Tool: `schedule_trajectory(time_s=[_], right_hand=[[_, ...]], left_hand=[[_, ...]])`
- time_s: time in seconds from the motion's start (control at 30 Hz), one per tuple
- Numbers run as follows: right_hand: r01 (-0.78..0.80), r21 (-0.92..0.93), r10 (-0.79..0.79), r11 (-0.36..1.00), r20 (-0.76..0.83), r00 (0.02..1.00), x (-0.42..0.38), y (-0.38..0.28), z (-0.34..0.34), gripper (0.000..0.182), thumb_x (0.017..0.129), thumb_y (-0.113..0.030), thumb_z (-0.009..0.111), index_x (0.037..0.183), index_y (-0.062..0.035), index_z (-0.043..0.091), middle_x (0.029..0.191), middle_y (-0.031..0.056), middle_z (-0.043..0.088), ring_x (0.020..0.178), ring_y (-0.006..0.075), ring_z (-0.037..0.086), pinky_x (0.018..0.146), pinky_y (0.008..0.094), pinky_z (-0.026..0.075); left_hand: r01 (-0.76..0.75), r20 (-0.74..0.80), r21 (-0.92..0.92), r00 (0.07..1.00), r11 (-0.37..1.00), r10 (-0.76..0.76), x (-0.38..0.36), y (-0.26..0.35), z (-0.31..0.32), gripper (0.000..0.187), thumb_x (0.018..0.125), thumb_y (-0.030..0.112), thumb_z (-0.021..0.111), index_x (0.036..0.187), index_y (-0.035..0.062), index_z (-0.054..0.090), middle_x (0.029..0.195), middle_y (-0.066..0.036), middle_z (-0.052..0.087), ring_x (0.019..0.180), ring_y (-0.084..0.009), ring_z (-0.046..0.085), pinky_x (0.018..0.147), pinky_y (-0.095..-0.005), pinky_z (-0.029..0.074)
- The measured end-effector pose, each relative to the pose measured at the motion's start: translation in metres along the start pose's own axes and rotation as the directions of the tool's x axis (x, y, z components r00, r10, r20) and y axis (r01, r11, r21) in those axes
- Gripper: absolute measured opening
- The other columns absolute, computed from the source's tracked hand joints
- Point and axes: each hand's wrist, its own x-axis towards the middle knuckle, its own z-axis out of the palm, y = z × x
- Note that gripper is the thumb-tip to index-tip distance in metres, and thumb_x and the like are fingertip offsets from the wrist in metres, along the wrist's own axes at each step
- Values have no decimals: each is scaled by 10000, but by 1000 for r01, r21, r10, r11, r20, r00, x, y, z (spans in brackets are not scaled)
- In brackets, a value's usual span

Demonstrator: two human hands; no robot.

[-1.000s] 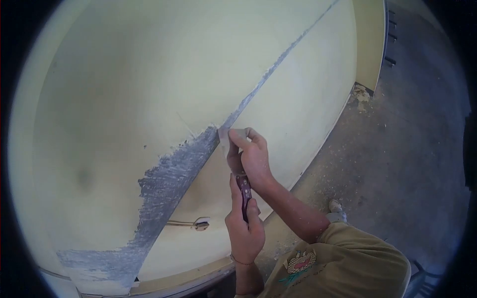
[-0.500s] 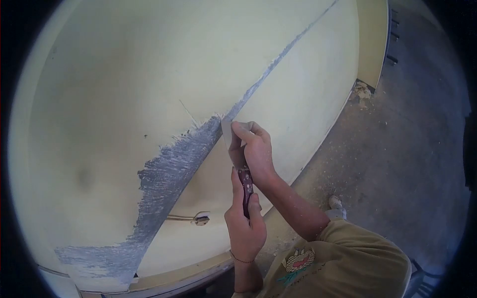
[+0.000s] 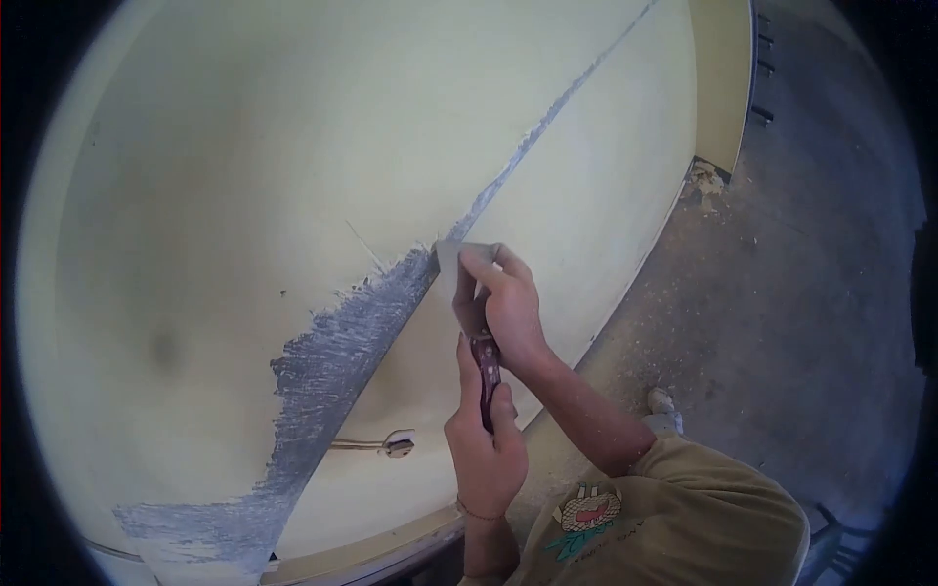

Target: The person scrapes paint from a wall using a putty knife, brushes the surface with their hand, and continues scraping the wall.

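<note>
My left hand (image 3: pixel 486 454), with a thin bracelet at the wrist, is wrapped round the dark, paint-flecked handle of a putty knife (image 3: pixel 490 376). Its index finger lies along the handle. Higher up, my right hand (image 3: pixel 512 311) grips the wide metal blade between thumb and fingers. The top edge of the blade is right at the lower end of a narrow scraped strip on the pale yellow wall (image 3: pixel 293 127). To its left spreads a larger grey scraped patch (image 3: pixel 332 361) with ragged edges, where the paint is off.
A wall opening with a short pipe or wire (image 3: pixel 399 444) lies below the patch. Flakes are scattered on the grey floor (image 3: pixel 782 293), and debris (image 3: pixel 705 181) sits at the wall's corner. My shoe (image 3: pixel 662 402) and shirt (image 3: pixel 684 508) show on the right.
The view has shifted slightly. My right hand's fingers have moved a little over the blade, and the blade is turned slightly more toward the camera. Both hands keep their hold.
</note>
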Motion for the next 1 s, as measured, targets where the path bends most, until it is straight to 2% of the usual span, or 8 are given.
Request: schedule_trajectory(time_s=[0.07, 0.13, 0.2, 0.3, 0.43, 0.53, 0.6, 1.0], right_hand=[[-228, 155, 198, 961, 187, 962, -5, 1, -8, 172, 938, -182, 595, 876, -28, 550, 700, 52, 590, 588, 86, 546, 510, 212, 399], [-212, 123, 190, 969, 167, 968, -8, 3, -2, 163, 936, -164, 597, 931, -10, 545, 724, 56, 603, 648, 86, 571, 546, 197, 415], [-87, 254, 83, 963, 25, 996, -8, 8, 10, 203, 926, -234, 603, 846, -53, 557, 681, 13, 551, 555, 79, 487, 514, 237, 379], [-97, 54, 95, 994, 35, 995, 1, 4, 4, 209, 929, -239, 592, 825, -60, 564, 689, 11, 551, 581, 79, 490, 516, 232, 363], [-219, 157, 217, 963, 32, 976, 0, -9, 4, 177, 928, -168, 580, 801, -45, 562, 692, 36, 564, 582, 109, 520, 539, 259, 419], [-187, 88, 188, 978, 7, 982, -12, 1, 8, 229, 930, -259, 589, 799, -72, 569, 691, -1, 529, 582, 70, 470, 517, 230, 349], [-219, 160, 219, 963, 14, 976, -12, 4, 8, 224, 929, -259, 593, 802, -76, 573, 694, -1, 533, 586, 74, 476, 524, 230, 357], [-215, 45, 215, 976, 8, 977, 5, -4, 3, 260, 935, -283, 580, 774, -79, 572, 673, 4, 521, 567, 95, 457, 523, 258, 350]], left_hand=[[32, 18, 3, 999, 999, -32, -5, 0, -5, 576, 924, 55, 442, 1477, 14, 287, 853, -178, 632, 639, -220, 577, 640, -339, 483], [61, 36, 1, 997, 998, -61, -6, -2, -4, 577, 925, 55, 438, 1479, 17, 283, 872, -187, 640, 646, -232, 588, 642, -344, 485], [-36, -21, -28, 999, 999, 36, -4, -4, 2, 584, 941, 46, 421, 1503, 42, 264, 680, -5, 476, 535, -39, 411, 464, -212, 355], [-76, 2, 21, 997, 997, 76, 4, -8, 1, 582, 940, 45, 421, 1501, 42, 268, 685, -9, 481, 540, -43, 418, 474, -216, 361], [-77, 18, 50, 997, 996, 76, 3, 12, -4, 584, 935, 31, 420, 1500, 49, 276, 688, -16, 483, 544, -53, 422, 484, -223, 368], [-54, 32, 123, 998, 991, 50, -2, 15, -8, 568, 920, 24, 446, 1469, 29, 300, 890, -251, 640, 699, -282, 644, 681, -348, 494], [-71, -17, 102, 997, 992, 74, -8, 4, -4, 583, 928, 12, 420, 1495, 51, 291, 704, -34, 505, 572, -67, 436, 510, -238, 385], [-93, 20, 67, 996, 993, 92, 10, 6, 0, 573, 928, 13, 433, 1486, 42, 309, 725, -22, 501, 590, -68, 444, 525, -240, 397]])
